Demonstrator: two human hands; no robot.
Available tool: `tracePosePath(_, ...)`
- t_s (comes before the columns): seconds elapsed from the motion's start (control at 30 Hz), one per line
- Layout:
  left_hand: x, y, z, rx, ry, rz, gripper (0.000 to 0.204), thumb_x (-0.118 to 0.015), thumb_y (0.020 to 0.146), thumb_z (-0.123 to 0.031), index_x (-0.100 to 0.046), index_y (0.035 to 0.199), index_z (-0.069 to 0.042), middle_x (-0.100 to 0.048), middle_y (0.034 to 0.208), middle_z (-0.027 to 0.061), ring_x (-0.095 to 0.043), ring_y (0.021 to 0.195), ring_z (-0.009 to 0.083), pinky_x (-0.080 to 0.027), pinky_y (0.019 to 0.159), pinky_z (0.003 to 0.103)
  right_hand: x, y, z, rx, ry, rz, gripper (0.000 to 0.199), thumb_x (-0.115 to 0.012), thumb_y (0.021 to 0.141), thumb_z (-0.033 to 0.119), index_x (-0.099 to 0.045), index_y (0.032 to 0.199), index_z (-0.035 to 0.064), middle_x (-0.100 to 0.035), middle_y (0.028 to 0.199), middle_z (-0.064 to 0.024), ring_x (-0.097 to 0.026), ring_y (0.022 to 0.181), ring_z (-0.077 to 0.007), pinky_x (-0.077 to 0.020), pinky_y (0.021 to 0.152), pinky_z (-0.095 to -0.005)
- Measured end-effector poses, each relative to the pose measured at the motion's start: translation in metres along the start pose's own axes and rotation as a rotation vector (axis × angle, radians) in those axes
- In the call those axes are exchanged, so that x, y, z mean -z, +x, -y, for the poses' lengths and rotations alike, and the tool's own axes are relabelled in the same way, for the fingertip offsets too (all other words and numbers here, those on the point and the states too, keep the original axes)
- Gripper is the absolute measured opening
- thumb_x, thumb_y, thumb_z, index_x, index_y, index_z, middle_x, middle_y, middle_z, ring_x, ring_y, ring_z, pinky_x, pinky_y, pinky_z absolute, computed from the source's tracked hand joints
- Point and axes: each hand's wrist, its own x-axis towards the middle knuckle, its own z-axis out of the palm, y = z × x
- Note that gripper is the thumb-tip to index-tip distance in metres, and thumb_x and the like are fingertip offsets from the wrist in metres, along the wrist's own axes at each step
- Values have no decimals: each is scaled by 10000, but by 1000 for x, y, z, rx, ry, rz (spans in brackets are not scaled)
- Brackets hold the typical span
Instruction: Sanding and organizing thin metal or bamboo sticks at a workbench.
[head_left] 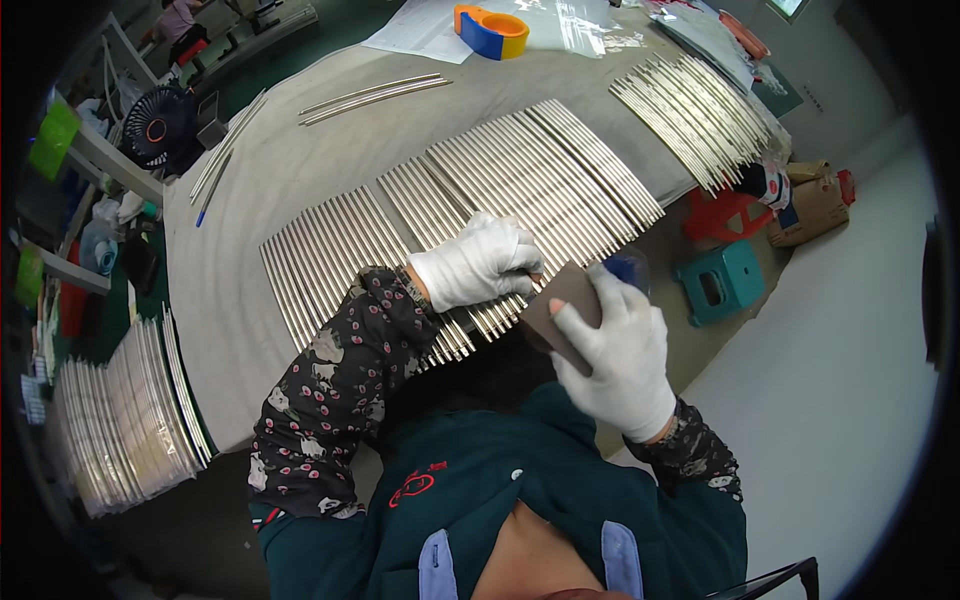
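Observation:
A wide row of thin silvery metal rods (pixel 540 170) lies side by side on the grey table, split by a few narrow gaps. My left hand (pixel 478 262), in a white glove with bare fingertips, rests over the near part of the row. Its fingers are curled down at the rods' near ends, though its grip is partly hidden. My right hand (pixel 625 355), gloved the same way, is closed round a brown-grey sanding block (pixel 580 287). The block is tilted close beside the rod ends, just right of my left fingertips. I cannot tell whether it touches them.
More rods (pixel 690 120) lie at the far right, and a few loose rods (pixel 375 97) at the back left. An orange and blue tape roll (pixel 491 32) sits at the far edge. Bundled rods (pixel 125 420) stand low left. A teal stool (pixel 720 282) is right of the table.

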Motion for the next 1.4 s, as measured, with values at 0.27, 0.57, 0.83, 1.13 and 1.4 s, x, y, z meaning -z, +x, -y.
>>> tracePosePath(0.27, 0, 1, 1, -4, -15, 10, 202, -718, 754, -250, -619, 825, -90, -616, 772, 21, -591, 761, 229, -461, 711, 362, -2, -1, -5, 0, 10, -19, 483, -743, 640, 237, -627, 1100, 150, -490, 1249, -231, -527, 1031, -345, -430, 766, -412)
tracePosePath(0.57, -3, 0, 4, -35, -39, -28, 196, -740, 724, -208, -616, 801, -78, -619, 761, 33, -604, 745, 234, -471, 689, 354, -5, 1, -17, -31, -28, -107, 465, -739, 645, 222, -629, 1091, 145, -505, 1234, -247, -535, 1026, -350, -433, 754, -402)
tracePosePath(0.83, -1, -2, -2, -33, 8, -49, 246, -775, 681, -173, -604, 836, -87, -621, 862, 35, -601, 842, 236, -484, 730, 369, -8, -12, -37, -150, -51, -165, 508, -747, 616, 178, -639, 1109, 122, -494, 1271, -240, -513, 1020, -366, -444, 864, -434)
tracePosePath(1.13, 2, -13, -11, 485, 563, 126, 690, -467, 896, -520, -370, 1417, -79, -282, 1473, 234, -229, 1387, 391, -156, 1123, 563, -15, -13, -13, 118, 309, -82, 584, -779, 560, 187, -620, 1117, 115, -509, 1217, -271, -562, 995, -389, -464, 814, -436)
tracePosePath(1.4, 1, -5, -13, 532, 560, 171, 684, -462, 908, -500, -351, 1426, -68, -266, 1478, 245, -218, 1389, 400, -154, 1120, 568, -15, 2, -36, 20, 69, -264, 532, -746, 607, 139, -610, 1120, 104, -511, 1214, -242, -529, 987, -390, -446, 834, -440)
